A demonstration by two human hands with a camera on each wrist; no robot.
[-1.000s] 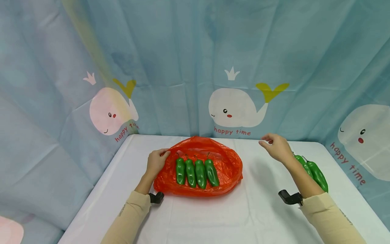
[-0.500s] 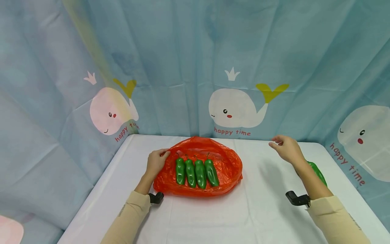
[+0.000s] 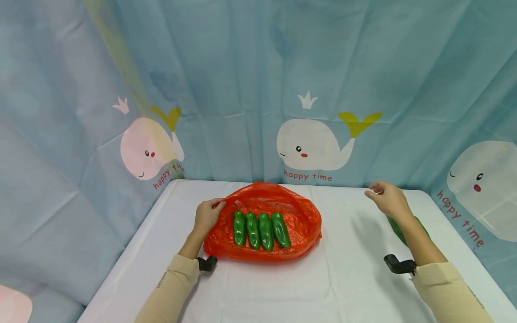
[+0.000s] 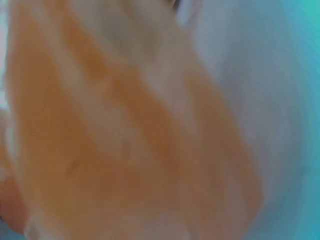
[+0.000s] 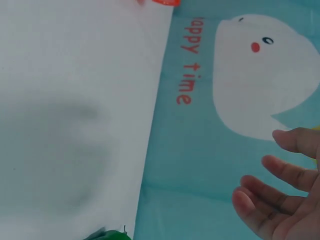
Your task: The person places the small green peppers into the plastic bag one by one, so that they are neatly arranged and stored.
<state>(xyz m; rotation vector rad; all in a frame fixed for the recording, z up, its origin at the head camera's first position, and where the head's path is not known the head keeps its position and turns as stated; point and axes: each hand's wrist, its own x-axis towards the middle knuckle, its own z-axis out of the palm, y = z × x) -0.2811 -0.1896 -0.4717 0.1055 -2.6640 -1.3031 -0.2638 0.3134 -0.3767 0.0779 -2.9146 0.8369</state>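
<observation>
Left hand (image 3: 206, 216): at the left rim of a red plastic bag (image 3: 313, 220), thumb and fingers pinched on the film; left wrist view too blurred to tell more. Red plastic bag: near the middle of the white worktop (image 3: 278, 291), mouth spread wide. Four green peppers (image 3: 253, 229): inside the bag, side by side in a row, stems away from the person, rightmost one slanted. Right hand (image 3: 389, 199): raised over the worktop's right part, well apart from the bag, fingers loosely bent and parted, nothing held. Loose green peppers (image 3: 397, 232): on the worktop at right, partly hidden behind the right forearm (image 3: 422, 242), number not tellable. Backdrop: blue curtain (image 3: 250, 89), printed with pale whales (image 3: 313, 143) and red "happy time" lettering (image 3: 308, 176).
</observation>
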